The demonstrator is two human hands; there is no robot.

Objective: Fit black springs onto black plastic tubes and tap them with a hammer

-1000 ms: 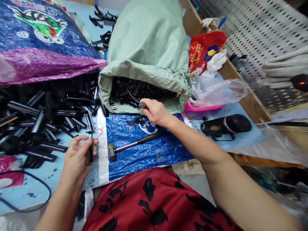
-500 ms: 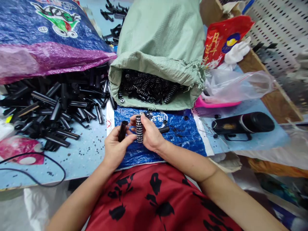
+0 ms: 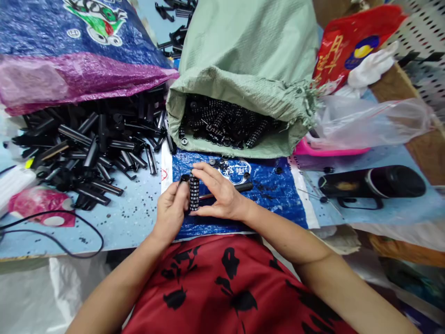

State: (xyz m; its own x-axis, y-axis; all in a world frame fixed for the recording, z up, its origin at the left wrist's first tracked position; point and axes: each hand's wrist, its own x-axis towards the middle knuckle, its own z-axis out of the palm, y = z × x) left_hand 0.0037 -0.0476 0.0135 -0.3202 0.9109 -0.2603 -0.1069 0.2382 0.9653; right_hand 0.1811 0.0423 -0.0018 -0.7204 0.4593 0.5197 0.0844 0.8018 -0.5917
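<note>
My left hand (image 3: 169, 211) is closed around a black shell piece (image 3: 184, 178), most of it hidden by the fingers. Upright against that piece stands a stack of black number wheels (image 3: 194, 192) with white characters. My right hand (image 3: 224, 195) pinches the stack at its top and bottom, with the fingertips above and the thumb below. Behind the right hand, a thin-shafted tool with a black handle (image 3: 242, 187) lies on the blue plastic sheet (image 3: 278, 199). More number wheels (image 3: 225, 123) fill the mouth of a pale green woven sack (image 3: 243, 51).
A heap of black shell pieces (image 3: 93, 148) spills from a blue and purple bag (image 3: 86, 69) at left. A black cable (image 3: 86, 222) loops near the table's front edge. On the right are a black flask (image 3: 368, 185), a pink tray (image 3: 333, 151) and a red packet (image 3: 354, 46).
The shell piece and wheel stack have come together; they were apart before. My right fingers have opened from a wrap to a pinch at the stack's ends. The whole view has shifted slightly.
</note>
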